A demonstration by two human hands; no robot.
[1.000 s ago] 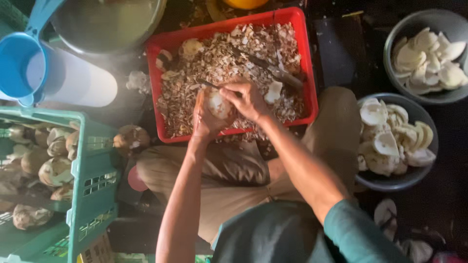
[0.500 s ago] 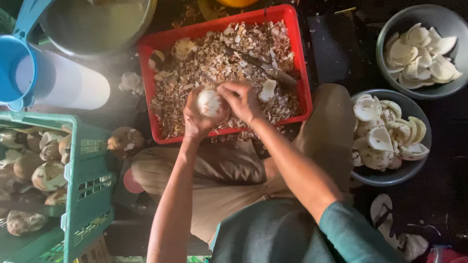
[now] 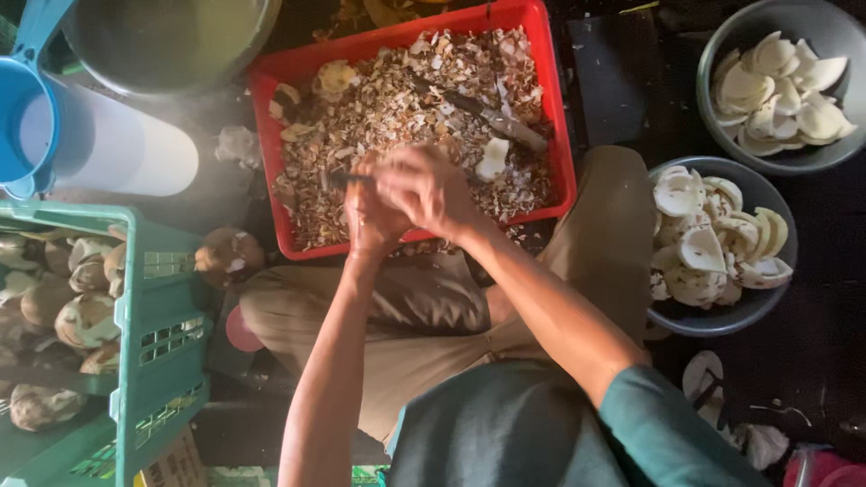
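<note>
At the far left a blue jug (image 3: 23, 117) and a white cylinder (image 3: 117, 149) are seen, and below them, at the near left, a green crate (image 3: 153, 334) loaded with unpeeled brown coconut kernels (image 3: 86, 320); one more kernel (image 3: 227, 254) lies on the floor just beside the crate. The left hand (image 3: 365, 216) is raised over the near edge of the red tray (image 3: 559, 135), which is filled with brown parings (image 3: 397, 108). Its grip is curled shut around something that is almost wholly hidden; what it has hold of cannot be told for certain. A short dark tool end (image 3: 347, 179), probably a knife, juts leftward from between the hands, so its long axis runs left to right across the tray. The right hand (image 3: 424, 188) is closed over the left from the right and slightly farther side, the two touching, and its grip is shut as well. Both forearms are angled up from the near side and converge over the lap. Another dark blade (image 3: 501, 122) lies slantwise among the parings, apart from the hands. To the right, two grey bowls (image 3: 722, 316) of white peeled coconut pieces (image 3: 713, 243) are set, the right hand being the nearer to them.
</note>
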